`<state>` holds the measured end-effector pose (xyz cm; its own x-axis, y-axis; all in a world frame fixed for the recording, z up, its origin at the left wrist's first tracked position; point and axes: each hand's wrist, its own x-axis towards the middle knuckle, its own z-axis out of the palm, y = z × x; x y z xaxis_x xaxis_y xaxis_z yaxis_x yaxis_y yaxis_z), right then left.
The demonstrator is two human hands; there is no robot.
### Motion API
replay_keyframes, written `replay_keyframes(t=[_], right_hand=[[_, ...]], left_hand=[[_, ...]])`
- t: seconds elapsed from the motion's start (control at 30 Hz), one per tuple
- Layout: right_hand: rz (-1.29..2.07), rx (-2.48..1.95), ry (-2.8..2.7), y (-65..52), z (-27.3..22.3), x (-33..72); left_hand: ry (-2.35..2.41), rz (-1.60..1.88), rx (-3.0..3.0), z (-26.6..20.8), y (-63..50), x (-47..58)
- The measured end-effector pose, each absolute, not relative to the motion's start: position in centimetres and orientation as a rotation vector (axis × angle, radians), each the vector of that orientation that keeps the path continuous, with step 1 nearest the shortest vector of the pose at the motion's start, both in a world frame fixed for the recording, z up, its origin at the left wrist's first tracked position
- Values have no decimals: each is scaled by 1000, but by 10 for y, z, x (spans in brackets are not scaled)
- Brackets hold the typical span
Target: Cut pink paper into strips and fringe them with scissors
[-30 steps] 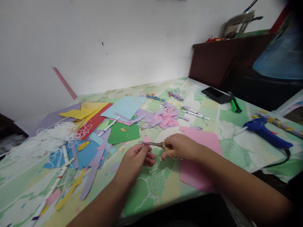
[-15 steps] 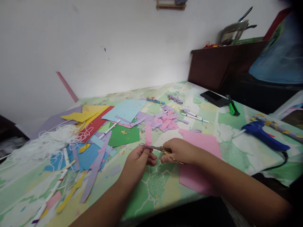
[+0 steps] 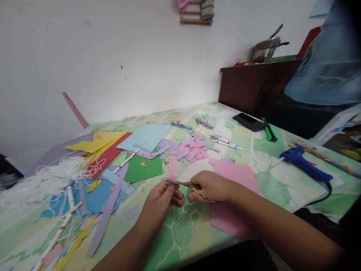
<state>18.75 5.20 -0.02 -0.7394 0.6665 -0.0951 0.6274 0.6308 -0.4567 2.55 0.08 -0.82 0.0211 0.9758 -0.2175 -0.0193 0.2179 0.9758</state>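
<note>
My left hand (image 3: 163, 197) pinches the lower end of a pink paper strip (image 3: 173, 168), which stands up from the fingertips. Gold-handled scissors (image 3: 194, 186) are gripped in my right hand (image 3: 210, 186), their blades crossing the strip just above my left fingers. Whether the blades are fully closed cannot be made out. Beneath my right forearm lies a larger sheet of pink paper (image 3: 234, 177). Beyond the strip is a pile of pink and purple paper scraps (image 3: 194, 148).
Coloured sheets, including a light blue one (image 3: 143, 138) and a green one (image 3: 146, 169), lie left of centre beside tangled white string (image 3: 64, 177). On the right are a blue glue gun (image 3: 306, 163), a black phone (image 3: 248, 122), a green cutter (image 3: 270, 131) and white markers (image 3: 227, 144).
The view has tilted up and turned slightly right, so things sit lower and further left. Both hands keep their hold on the strip and scissors.
</note>
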Motion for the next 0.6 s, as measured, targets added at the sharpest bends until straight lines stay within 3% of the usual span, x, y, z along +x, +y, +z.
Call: replay_keyframes(t=[0.6], right_hand=[[632,-1206,-2731,55,-4,187]], left_hand=[[1345,1005,1060,-7,3,23]])
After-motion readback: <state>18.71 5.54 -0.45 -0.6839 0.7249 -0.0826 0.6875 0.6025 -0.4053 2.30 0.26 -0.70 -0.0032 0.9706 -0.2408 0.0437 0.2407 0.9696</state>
